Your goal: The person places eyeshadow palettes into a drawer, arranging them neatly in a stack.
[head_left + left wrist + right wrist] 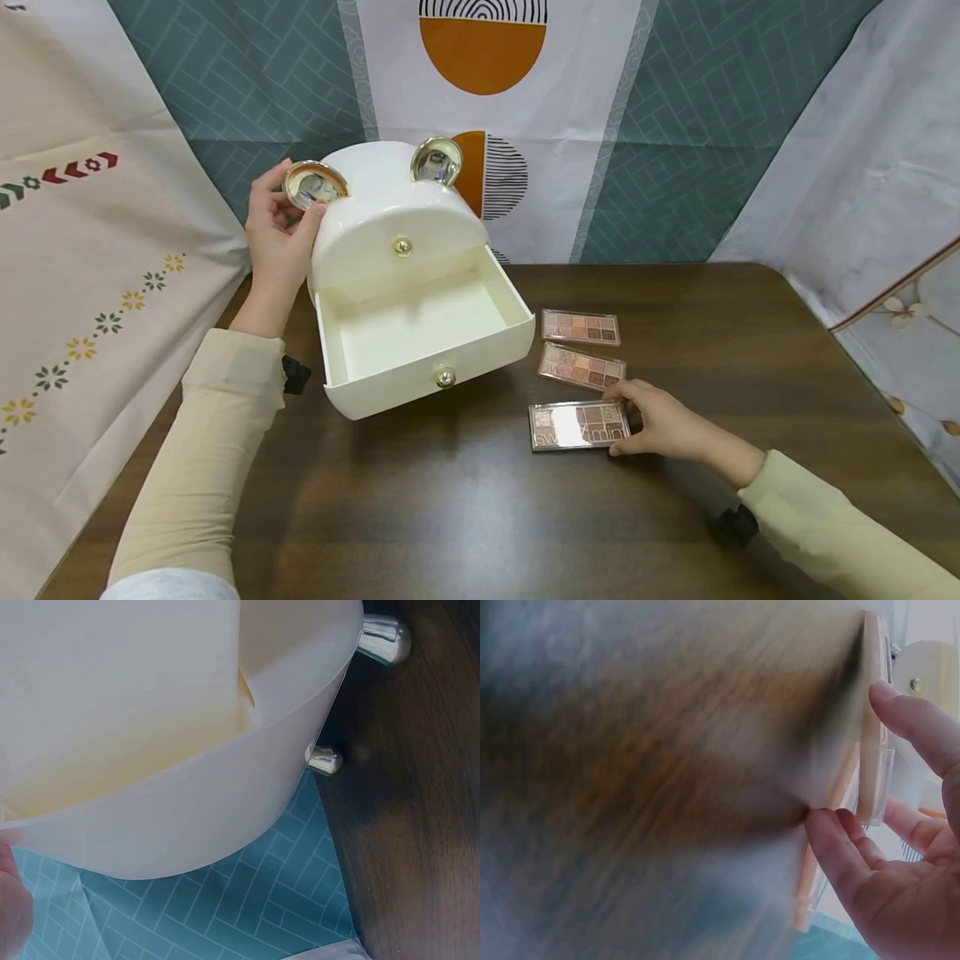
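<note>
A white drawer box with gold-rimmed ears stands at the back left of the table, its lower drawer pulled out with a bare inside. My left hand grips the box's left ear between thumb and fingers. The box's side wall fills much of the left wrist view. My right hand holds the right end of the nearest eyeshadow palette, thumb at its front edge, fingers at its far edge. Two more palettes, a middle one and a far one, lie behind it.
Dark wooden table top lies under everything. A patterned teal and white cloth hangs behind the box. Pale cloths stand at the left and right sides. Small metallic feet show under the box.
</note>
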Action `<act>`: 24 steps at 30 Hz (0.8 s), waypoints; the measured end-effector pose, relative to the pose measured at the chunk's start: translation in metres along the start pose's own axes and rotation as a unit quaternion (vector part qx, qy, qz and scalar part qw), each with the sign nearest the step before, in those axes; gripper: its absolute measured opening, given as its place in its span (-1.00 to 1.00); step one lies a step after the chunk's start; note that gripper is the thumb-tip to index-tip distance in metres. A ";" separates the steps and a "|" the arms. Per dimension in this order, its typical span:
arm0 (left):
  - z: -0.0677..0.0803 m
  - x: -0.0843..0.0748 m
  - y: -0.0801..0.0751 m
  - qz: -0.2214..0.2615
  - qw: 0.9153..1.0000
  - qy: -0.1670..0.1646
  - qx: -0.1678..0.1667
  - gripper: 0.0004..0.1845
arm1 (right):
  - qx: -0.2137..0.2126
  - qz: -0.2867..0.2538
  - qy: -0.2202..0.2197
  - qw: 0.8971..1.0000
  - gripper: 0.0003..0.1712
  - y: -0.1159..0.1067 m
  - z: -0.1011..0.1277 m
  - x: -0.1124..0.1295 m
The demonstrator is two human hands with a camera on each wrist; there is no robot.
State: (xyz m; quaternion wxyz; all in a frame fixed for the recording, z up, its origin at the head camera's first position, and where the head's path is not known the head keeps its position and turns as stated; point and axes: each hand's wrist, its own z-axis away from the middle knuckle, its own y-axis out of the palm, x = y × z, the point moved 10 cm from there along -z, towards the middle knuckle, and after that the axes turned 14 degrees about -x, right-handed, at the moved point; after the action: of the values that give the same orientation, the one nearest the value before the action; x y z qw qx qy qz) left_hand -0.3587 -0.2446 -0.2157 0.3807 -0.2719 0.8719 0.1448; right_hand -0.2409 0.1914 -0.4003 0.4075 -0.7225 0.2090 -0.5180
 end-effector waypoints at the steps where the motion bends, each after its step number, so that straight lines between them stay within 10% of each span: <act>1: 0.000 0.000 0.000 0.000 1.000 0.002 0.000 -0.47 | 0.004 -0.019 0.012 1.000 -0.28 0.001 0.000 -0.002; 14: 0.000 0.002 -0.001 0.013 1.000 -0.006 -0.010 -0.47 | 0.001 -0.198 0.132 0.971 -0.25 -0.002 -0.001 -0.012; 24: 0.001 0.002 0.001 0.029 0.999 -0.015 -0.010 -0.46 | -0.001 -0.309 0.227 0.923 -0.26 0.001 0.004 -0.024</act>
State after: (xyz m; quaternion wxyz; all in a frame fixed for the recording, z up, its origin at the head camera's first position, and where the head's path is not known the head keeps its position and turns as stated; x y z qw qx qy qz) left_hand -0.3600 -0.2440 -0.2172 0.3868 -0.2480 0.8721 0.1683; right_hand -0.2463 0.2093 -0.4153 0.1679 -0.6144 0.0629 -0.7684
